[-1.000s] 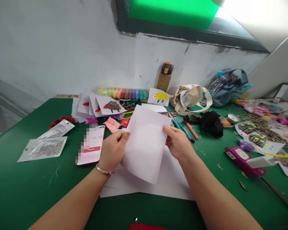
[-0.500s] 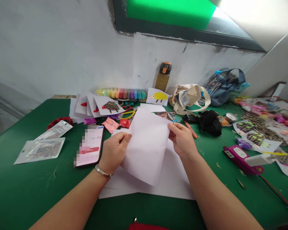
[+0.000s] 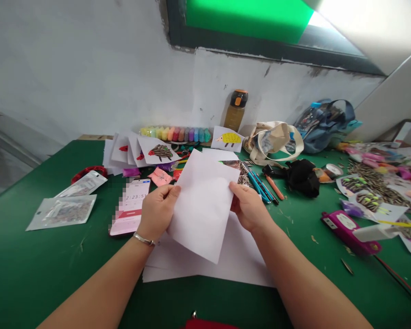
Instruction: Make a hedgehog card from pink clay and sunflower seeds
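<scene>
A blank white sheet (image 3: pixel 202 205) is held up between both hands, tilted above the table. My left hand (image 3: pixel 159 208) pinches its left edge between thumb and curled fingers. On the opposite edge, my right hand (image 3: pixel 248 205) grips the paper the same way. Below lie more white sheets (image 3: pixel 243 262), partly covered by the held one. A phone (image 3: pixel 132 210) with a lit screen rests just left of my left hand. Several pens (image 3: pixel 258 183) lie beyond my right hand.
Hedgehog pictures (image 3: pixel 157 151) stand at the back left, near a row of coloured clay (image 3: pixel 178 134). A bottle (image 3: pixel 235 112), cloth bag (image 3: pixel 272 141) and black pouch (image 3: pixel 301 176) are behind. A magenta glue gun (image 3: pixel 351 230) lies right; clear packets (image 3: pixel 65 211) lie left.
Both hands have shifted slightly left with the sheet, and its right edge has moved away from the pens, showing more of them. The hands still hold it.
</scene>
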`<state>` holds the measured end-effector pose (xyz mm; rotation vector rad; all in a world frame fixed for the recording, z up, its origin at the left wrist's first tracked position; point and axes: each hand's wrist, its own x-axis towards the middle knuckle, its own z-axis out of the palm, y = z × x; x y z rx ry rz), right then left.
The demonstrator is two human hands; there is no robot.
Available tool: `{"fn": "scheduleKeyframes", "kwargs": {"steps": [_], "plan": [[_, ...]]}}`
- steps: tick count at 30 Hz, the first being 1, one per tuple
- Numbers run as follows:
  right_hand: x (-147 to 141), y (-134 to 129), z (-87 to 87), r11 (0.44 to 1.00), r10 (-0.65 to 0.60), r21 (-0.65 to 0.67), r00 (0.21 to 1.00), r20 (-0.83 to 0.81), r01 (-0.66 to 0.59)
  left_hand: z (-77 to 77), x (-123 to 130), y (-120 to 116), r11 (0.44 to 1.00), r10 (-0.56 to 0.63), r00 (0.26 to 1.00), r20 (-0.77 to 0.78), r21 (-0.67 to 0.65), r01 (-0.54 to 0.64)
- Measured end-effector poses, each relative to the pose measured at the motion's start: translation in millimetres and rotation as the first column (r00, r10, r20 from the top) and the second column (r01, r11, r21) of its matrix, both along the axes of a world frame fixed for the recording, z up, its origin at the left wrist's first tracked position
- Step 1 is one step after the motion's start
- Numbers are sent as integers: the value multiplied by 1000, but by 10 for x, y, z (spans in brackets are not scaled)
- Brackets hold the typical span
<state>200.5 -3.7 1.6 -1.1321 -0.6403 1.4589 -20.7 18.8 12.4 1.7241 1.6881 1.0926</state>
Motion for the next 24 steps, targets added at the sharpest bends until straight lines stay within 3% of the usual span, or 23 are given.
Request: {"fn": "scheduleKeyframes", "kwargs": {"steps": [6, 12, 17, 24], "plan": [[-84, -77, 18, 974, 225, -31, 971, 76, -223, 5, -66, 43, 998, 63, 997, -36, 23, -62], [-81, -86, 18, 984, 162, 41, 969, 188, -172, 17, -66, 39, 998, 59, 997, -50, 32, -57], [-92, -100, 38, 940, 340, -33, 933, 121, -339, 27, -77, 56, 994, 89, 993, -83, 70, -83], [-82, -110, 21, 923, 384, -25, 916, 116, -384, 55, -89, 59, 994, 91, 990, -104, 75, -83]]}}
